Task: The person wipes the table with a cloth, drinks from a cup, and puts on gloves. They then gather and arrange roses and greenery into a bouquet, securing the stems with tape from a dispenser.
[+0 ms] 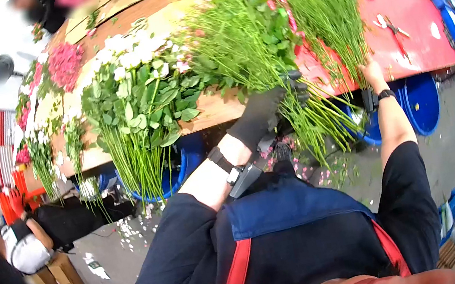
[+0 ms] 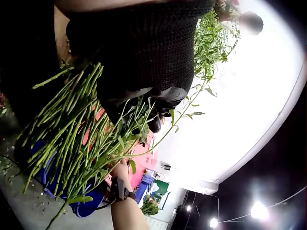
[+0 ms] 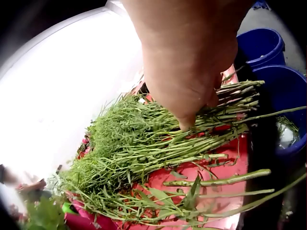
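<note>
My left hand (image 1: 270, 109), in a black glove, grips a bunch of green stems (image 1: 324, 110) near the table's front edge; its leafy tops (image 1: 228, 39) lie on the table. In the left wrist view the gloved hand (image 2: 148, 62) is curled round the bunch, with cut stems (image 2: 67, 129) fanning out below. The bare right hand (image 1: 373, 74) is at the stem end of a second feathery green bunch (image 1: 332, 10). In the right wrist view that hand (image 3: 187, 62) has its fingers down on the stems (image 3: 230, 108), fingertips partly hidden.
White roses (image 1: 129, 56) lie left on the wooden table, pink flowers (image 1: 67, 66) beyond. Red-handled pruners (image 1: 395, 35) rest on the red cover (image 1: 409, 3). Blue buckets (image 1: 422, 103) stand below the edge. Another person (image 1: 23, 236) is at far left; petals litter the floor.
</note>
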### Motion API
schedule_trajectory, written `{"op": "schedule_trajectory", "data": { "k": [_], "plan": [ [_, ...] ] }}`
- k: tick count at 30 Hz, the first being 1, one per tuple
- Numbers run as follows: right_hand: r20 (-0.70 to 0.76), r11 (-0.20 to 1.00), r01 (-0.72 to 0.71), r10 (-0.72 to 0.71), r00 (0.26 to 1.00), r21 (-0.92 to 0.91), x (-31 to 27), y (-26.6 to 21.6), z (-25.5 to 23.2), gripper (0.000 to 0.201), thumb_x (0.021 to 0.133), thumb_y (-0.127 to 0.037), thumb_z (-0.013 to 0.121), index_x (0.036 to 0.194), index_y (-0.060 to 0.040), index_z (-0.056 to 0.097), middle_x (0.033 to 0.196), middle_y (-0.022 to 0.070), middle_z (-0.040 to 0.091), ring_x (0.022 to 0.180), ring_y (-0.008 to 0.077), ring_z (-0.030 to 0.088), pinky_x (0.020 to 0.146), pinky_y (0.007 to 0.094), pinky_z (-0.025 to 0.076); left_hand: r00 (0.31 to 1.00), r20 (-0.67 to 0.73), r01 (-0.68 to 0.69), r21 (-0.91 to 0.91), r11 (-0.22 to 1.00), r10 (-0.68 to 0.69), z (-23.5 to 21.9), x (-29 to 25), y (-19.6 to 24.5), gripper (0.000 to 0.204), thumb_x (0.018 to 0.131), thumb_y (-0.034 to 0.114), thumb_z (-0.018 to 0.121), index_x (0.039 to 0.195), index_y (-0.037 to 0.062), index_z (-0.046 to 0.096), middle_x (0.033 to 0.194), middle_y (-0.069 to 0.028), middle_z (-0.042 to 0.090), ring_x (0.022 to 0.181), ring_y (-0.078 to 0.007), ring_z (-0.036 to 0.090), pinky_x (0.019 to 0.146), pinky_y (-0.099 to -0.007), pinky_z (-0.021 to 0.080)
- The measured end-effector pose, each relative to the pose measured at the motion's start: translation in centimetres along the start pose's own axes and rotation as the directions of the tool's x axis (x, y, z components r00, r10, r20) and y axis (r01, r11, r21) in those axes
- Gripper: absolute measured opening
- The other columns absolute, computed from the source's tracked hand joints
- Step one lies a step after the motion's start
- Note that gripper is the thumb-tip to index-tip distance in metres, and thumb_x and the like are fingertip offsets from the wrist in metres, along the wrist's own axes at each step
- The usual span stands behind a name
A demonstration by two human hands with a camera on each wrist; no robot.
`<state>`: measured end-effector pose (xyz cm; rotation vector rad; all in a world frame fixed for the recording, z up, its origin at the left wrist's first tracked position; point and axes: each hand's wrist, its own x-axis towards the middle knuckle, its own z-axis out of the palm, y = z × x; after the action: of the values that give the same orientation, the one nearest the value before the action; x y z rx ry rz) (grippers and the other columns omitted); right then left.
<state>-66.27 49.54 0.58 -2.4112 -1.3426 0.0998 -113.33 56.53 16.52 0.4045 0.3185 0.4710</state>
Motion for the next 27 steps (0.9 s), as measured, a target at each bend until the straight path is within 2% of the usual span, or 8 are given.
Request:
{"op": "schedule_trajectory", "data": {
  "k": [5,9,16,18,19,23,24,27],
  "plan": [
    [-0.073,0.988,0.034,-0.045,0.996,-0.149,1.2,-4.5,-2.6,0.019,0.077,-0.017,0.059,0.083,-0.0014,0.069,0.077,0.0234,0.065,0.075,0.0361,0.065,0.071,0.0451,0.052,0.997,0.016,-0.072,0.009,0.997,0.072,-3.1,-1.8,0.2,0.047,0.089,0.019,0.065,0.130,0.0019,0.050,0.114,-0.0144,0.062,0.100,-0.0279,0.063,0.085,-0.0429,0.054],
    [-0.059,0.768,-0.042,0.104,0.993,0.639,0.5,-6.6,-4.9,0.012,0.093,-0.013,0.056,0.087,-0.0031,0.057,0.073,0.0050,0.060,0.064,0.0099,0.056,0.055,0.0260,0.044,0.988,0.018,-0.155,0.014,0.988,0.155,-3.8,-3.4,1.1,0.038,0.091,0.015,0.060,0.126,-0.0001,0.053,0.109,-0.0152,0.063,0.096,-0.0280,0.063,0.084,-0.0412,0.053],
    [0.135,0.625,-0.003,-0.164,0.977,0.780,-17.7,-26.9,-11.7,0.012,0.093,-0.011,0.060,0.103,-0.0036,0.060,0.082,-0.0021,0.061,0.069,0.0026,0.052,0.057,0.0194,0.041,0.986,-0.068,-0.135,0.218,0.967,0.153,-1.7,-6.8,2.4,0.034,0.095,0.016,0.053,0.126,0.0014,0.054,0.112,-0.0123,0.064,0.099,-0.0228,0.062,0.088,-0.0351,0.051],
    [0.227,0.626,0.007,-0.293,0.929,0.780,-21.5,-31.3,-9.6,0.010,0.094,-0.011,0.059,0.101,-0.0040,0.058,0.075,-0.0035,0.056,0.061,0.0027,0.049,0.052,0.0194,0.038,0.971,-0.022,-0.160,0.681,0.715,0.237,-0.3,-9.6,3.5,0.037,0.093,0.013,0.055,0.128,0.0031,0.054,0.115,-0.0083,0.065,0.101,-0.0175,0.063,0.089,-0.0303,0.050],
    [0.317,0.556,-0.100,-0.310,0.896,0.825,-22.8,-33.2,-9.1,0.008,0.095,-0.011,0.057,0.100,-0.0051,0.057,0.069,-0.0050,0.052,0.054,0.0028,0.045,0.048,0.0192,0.036,0.947,0.161,-0.183,0.982,0.052,0.279,0.4,-11.2,4.1,0.038,0.093,0.012,0.054,0.129,0.0035,0.054,0.114,-0.0069,0.065,0.100,-0.0161,0.063,0.088,-0.0293,0.050],
    [0.555,0.584,-0.319,-0.282,0.783,0.747,-25.3,-35.5,-8.1,0.015,0.098,-0.017,0.053,0.103,-0.0033,0.055,0.068,-0.0020,0.053,0.051,0.0051,0.046,0.047,0.0221,0.038,0.996,-0.031,-0.075,0.199,0.977,0.083,-5.8,-9.1,1.1,0.036,0.094,0.013,0.049,0.129,0.0023,0.053,0.116,-0.0125,0.064,0.102,-0.0231,0.064,0.089,-0.0346,0.052],
    [0.556,0.592,-0.324,-0.263,0.788,0.738,-25.8,-36.1,-8.1,0.017,0.098,-0.018,0.053,0.104,-0.0030,0.055,0.068,-0.0016,0.053,0.052,0.0053,0.046,0.047,0.0225,0.038,0.998,-0.058,0.001,-0.189,0.982,-0.012,-4.4,-9.8,1.5,0.037,0.099,0.019,0.044,0.132,0.0045,0.053,0.117,-0.0110,0.065,0.103,-0.0207,0.064,0.090,-0.0344,0.051],
    [0.419,0.669,-0.085,-0.357,0.835,0.739,-27.1,-37.2,-8.5,0.040,0.094,-0.024,0.059,0.122,0.0013,0.048,0.071,0.0036,0.054,0.063,0.0130,0.051,0.059,0.0308,0.045,0.994,-0.092,0.039,-0.222,0.974,-0.061,-3.2,-11.1,2.1,0.037,0.100,0.024,0.040,0.128,0.0042,0.054,0.116,-0.0112,0.065,0.103,-0.0221,0.063,0.090,-0.0364,0.051]
  ]
}}
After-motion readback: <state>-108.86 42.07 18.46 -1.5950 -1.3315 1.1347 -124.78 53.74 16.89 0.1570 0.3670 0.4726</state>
